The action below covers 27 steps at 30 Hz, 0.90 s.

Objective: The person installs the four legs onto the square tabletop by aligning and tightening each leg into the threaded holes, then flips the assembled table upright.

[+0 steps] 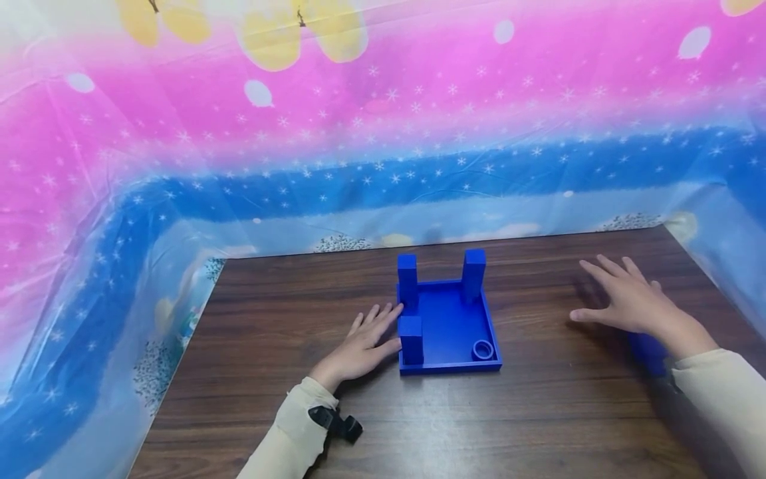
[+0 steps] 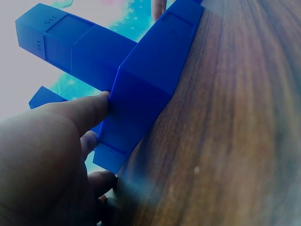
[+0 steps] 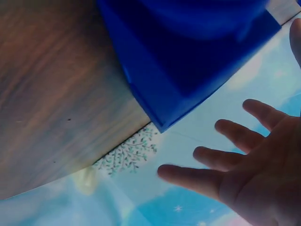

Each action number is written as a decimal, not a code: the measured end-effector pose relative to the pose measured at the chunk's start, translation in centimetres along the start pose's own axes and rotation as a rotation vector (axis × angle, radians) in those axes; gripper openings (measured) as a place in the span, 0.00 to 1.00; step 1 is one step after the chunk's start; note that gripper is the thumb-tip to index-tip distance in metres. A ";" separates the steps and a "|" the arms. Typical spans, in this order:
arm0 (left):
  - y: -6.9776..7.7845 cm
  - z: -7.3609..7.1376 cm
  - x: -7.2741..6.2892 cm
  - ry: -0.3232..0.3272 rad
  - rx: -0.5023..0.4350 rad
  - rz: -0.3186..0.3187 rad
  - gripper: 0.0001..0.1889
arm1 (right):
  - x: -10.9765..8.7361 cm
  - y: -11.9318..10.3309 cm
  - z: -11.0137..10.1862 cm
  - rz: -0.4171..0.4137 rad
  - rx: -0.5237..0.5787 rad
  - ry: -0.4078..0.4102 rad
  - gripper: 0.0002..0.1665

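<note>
A square blue tray (image 1: 451, 368) with a low rim lies on the table. Blue posts stand at three of its corners: far left (image 1: 408, 274), far right (image 1: 474, 269) and near left (image 1: 411, 342). A round ring (image 1: 482, 350) sits in the near right corner. My left hand (image 1: 359, 349) touches the tray's left side, fingers extended; in the left wrist view its thumb (image 2: 89, 110) meets the tray wall (image 2: 141, 94). To the right, my right hand (image 1: 631, 303) is raised over the table with spread fingers, holding nothing. A blue piece (image 1: 649, 356) lies partly hidden beneath that wrist.
The dark wooden table (image 1: 538, 399) ends at a back edge against a pink and blue patterned cloth (image 1: 383, 146). In the right wrist view, a large blue piece (image 3: 160, 61) appears close up; its full shape is cut off.
</note>
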State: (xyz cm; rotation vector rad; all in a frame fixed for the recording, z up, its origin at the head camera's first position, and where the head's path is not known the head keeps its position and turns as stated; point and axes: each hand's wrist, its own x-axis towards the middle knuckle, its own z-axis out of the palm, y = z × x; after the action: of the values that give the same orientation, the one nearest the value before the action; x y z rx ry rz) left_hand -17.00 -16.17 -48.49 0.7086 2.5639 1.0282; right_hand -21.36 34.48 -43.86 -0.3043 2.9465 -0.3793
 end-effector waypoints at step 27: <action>0.0 -0.1 0.1 -0.001 0.009 -0.002 0.37 | -2.1 3.3 0.6 0.091 -0.014 -0.076 0.77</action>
State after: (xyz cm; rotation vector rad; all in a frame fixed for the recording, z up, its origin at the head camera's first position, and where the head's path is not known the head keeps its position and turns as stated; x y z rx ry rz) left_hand -17.10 -16.18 -48.45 0.7088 2.5695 1.0158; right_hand -19.79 37.93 -45.07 -0.1819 2.8770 -0.3275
